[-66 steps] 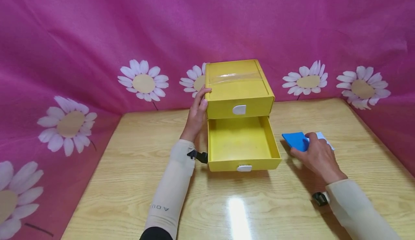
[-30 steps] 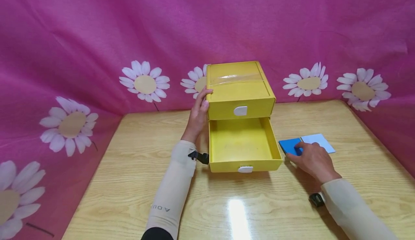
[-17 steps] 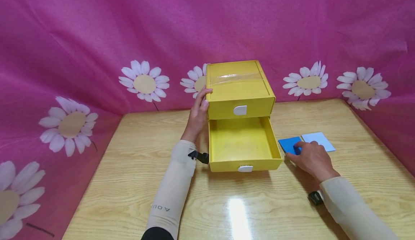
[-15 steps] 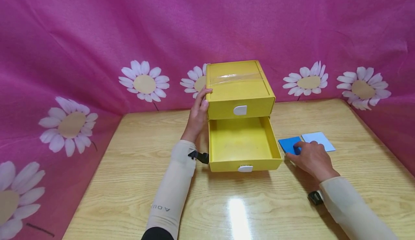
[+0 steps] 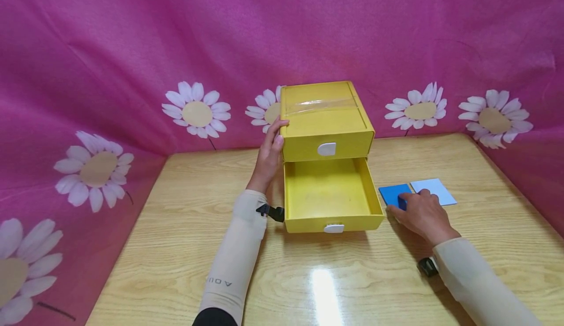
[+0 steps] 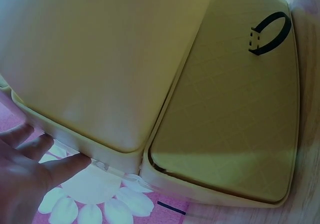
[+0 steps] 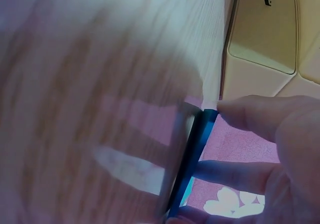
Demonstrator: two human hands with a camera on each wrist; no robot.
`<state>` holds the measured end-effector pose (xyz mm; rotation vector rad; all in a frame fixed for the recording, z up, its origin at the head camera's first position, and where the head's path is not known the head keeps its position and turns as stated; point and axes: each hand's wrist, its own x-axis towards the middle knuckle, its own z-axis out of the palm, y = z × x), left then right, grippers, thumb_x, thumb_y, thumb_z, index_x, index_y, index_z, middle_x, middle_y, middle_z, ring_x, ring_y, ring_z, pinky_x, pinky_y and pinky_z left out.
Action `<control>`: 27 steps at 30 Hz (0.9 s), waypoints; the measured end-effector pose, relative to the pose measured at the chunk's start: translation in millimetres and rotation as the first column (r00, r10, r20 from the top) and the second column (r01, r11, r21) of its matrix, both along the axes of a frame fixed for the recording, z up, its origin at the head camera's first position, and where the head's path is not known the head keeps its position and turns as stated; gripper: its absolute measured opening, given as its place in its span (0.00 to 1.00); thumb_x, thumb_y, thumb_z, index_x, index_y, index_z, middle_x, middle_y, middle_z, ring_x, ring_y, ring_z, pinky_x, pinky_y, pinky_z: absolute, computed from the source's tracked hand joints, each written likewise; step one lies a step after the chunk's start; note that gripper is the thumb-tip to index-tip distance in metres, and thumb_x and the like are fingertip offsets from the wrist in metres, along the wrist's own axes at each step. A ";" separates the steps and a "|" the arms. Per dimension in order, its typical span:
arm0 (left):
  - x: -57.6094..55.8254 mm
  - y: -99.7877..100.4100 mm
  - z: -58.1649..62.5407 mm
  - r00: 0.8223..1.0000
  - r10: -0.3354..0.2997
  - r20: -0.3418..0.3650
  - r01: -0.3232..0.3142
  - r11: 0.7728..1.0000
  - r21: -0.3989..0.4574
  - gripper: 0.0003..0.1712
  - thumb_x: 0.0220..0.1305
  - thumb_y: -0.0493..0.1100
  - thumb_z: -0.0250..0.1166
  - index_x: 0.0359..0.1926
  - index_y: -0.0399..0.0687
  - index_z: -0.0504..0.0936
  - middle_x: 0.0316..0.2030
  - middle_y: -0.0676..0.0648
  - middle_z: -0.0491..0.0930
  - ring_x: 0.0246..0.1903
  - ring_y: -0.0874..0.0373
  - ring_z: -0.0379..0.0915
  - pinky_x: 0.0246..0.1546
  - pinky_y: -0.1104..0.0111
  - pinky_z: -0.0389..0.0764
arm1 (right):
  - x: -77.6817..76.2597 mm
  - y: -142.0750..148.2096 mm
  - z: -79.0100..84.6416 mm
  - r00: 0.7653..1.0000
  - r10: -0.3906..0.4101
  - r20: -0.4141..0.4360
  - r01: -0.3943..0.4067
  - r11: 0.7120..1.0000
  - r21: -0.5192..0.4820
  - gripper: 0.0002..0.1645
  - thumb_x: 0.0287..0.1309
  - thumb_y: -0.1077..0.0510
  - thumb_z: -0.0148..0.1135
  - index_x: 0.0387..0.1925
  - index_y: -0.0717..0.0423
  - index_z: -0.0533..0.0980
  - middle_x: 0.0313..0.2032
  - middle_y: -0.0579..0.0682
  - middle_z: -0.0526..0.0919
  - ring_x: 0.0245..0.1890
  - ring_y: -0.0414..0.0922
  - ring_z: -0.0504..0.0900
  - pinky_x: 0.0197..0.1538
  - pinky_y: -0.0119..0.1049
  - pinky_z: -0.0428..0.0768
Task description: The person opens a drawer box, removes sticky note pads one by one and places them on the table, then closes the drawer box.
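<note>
In the head view, a yellow two-drawer box [image 5: 327,115] stands at the middle of the table, its lower drawer [image 5: 328,194] pulled out and bare inside. My left hand [image 5: 267,157] rests along the box's left side; in the left wrist view its straight fingers [image 6: 65,168] reach the edge. To the right of the drawer, a thin blue square [image 5: 394,194] lies flat. My right hand [image 5: 424,217] touches it, index finger on top and thumb near its front edge, as the right wrist view also shows. A pale blue square [image 5: 436,189] lies right beside it, partly behind the hand.
The wooden table [image 5: 194,194] is bounded by a pink cloth [image 5: 132,32] with daisies at the back and sides. A strip of clear tape [image 5: 321,104] crosses the box top. A black wrist mount [image 5: 270,212] sits near the drawer's left wall.
The blue square, tilted up in my right hand earlier, now lies flat beside the pale one. My right hand has shifted slightly left and nearer. My left hand stays put.
</note>
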<state>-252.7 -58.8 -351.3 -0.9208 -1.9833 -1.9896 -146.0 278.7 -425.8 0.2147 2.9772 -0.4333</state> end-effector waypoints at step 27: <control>0.3 0.1 0.6 1.000 -0.006 0.009 0.006 1.000 0.011 0.26 0.71 0.41 0.43 0.66 0.34 0.60 0.74 0.37 0.44 0.73 0.51 0.41 0.70 0.59 0.51 | -2.2 5.3 2.6 1.000 0.019 -0.018 -0.019 1.000 0.020 0.45 0.52 0.40 0.67 0.60 0.70 0.67 0.43 0.74 0.69 0.44 0.67 0.66 0.42 0.61 0.75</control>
